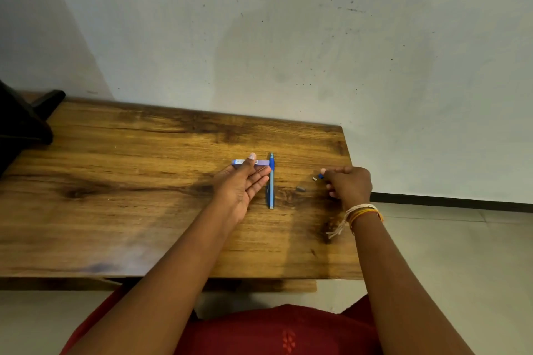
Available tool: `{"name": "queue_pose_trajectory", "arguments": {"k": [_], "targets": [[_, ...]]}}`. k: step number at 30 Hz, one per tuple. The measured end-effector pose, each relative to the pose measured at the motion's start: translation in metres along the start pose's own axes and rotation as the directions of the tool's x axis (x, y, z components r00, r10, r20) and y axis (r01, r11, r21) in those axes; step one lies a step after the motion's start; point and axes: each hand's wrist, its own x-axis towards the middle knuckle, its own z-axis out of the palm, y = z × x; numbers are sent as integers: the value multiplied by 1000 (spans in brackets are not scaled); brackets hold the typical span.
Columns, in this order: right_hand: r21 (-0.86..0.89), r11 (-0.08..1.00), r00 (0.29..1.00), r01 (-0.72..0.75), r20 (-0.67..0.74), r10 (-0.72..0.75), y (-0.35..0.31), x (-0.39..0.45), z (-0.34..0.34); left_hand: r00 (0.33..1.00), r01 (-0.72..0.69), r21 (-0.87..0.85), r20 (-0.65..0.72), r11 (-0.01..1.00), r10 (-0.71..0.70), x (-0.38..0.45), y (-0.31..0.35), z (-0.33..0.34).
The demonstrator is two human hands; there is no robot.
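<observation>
A blue pen (271,181) lies on the wooden table (129,181), pointing away from me. A small blue-and-white box (261,162) lies crosswise at the pen's far end. My left hand (243,181) hovers just left of the pen, palm turned right, fingers straight, thumb over the box. My right hand (347,186) rests on the table to the right, fingers curled, pinching a small blue piece (320,176). A tiny white bit (314,179) and a small grey piece (300,189) lie between that hand and the pen.
A dark object (23,121) stands at the table's far left corner. The table's back edge meets a pale wall (288,37). Its right edge (350,181) runs under my right hand, with tiled floor (447,253) beyond.
</observation>
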Motion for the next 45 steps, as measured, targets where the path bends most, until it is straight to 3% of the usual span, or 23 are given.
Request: {"name": "queue_pose_trajectory", "arguments": {"k": [3, 5, 8, 11, 17, 26, 37, 45], "targets": [[165, 980, 994, -107, 10, 107, -11, -4, 3, 1000, -2, 4, -3, 1000, 2, -1, 2, 0], [291, 941, 974, -174, 194, 120, -22, -16, 12, 1000, -4, 2, -6, 1000, 4, -1, 4, 0], [420, 838, 838, -347, 541, 76, -33, -39, 30, 999, -19, 29, -29, 999, 20, -1, 5, 0], [431, 787, 745, -441, 665, 54, -36, -52, 42, 997, -60, 48, -41, 997, 62, -2, 6, -2], [432, 690, 669, -581, 736, 101, -37, -54, 47, 968, -240, 261, -8, 935, 251, -3, 14, -6], [428, 667, 657, -611, 744, 125, -36, -53, 48, 933, -337, 399, 17, 853, 360, -2, 12, -5], [456, 677, 686, -579, 720, 101, -38, -54, 47, 964, -235, 327, -44, 915, 263, 0, 10, -6], [420, 741, 693, -524, 716, 84, -36, -54, 45, 988, -126, 177, -71, 976, 140, 1, 12, -7]]}}
